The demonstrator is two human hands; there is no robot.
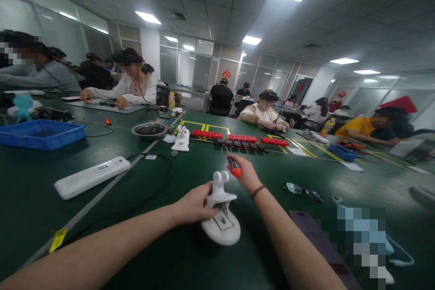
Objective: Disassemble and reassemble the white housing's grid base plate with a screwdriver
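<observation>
Left hand (193, 204) pinches the white hinged clamp (222, 197); right hand (246, 173) grips the screwdriver (234, 168), tip pointing far; better to hold the clamp steady.

Over at the left of the broad green table (282, 163) sits a shallow blue plastic tray (42, 141), with a long white plastic casing with rounded ends (91, 179) lying near it. Across on the right I can see dark-framed eyeglasses (294, 188) near a flat dark purple rectangular case (314, 238). Farther back, a person in a yellow top (356, 127) leans forward near a yellowish bottle (327, 127).
</observation>
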